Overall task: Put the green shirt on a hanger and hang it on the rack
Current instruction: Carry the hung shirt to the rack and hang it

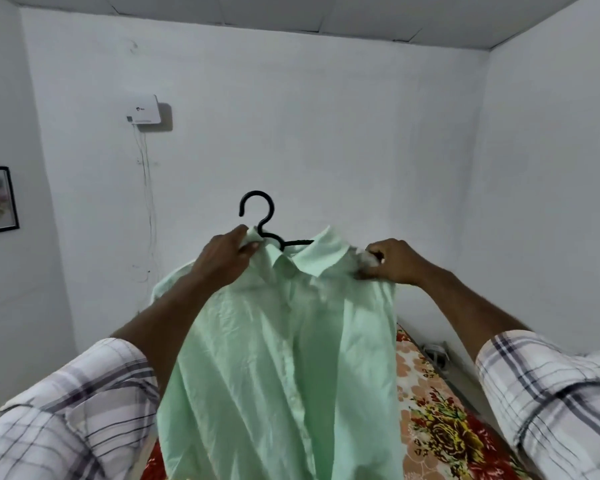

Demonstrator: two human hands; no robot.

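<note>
The left grip (227,259) pinches the pale green collared shirt (284,358) at one shoulder and the right grip (394,261) clamps the other. Between them, the black hook-topped hanger (257,193) sits inside the collar, above a floral bedspread (437,427).

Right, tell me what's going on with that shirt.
A person holds a green shirt up before a white wall, above a floral bedspread. The left hand grips the fabric beside the collar and the right hand pinches the other shoulder. A black hanger sits inside the neck, its hook poking out above the collar. No rack is in view, so the shirt is not yet hung.
</note>
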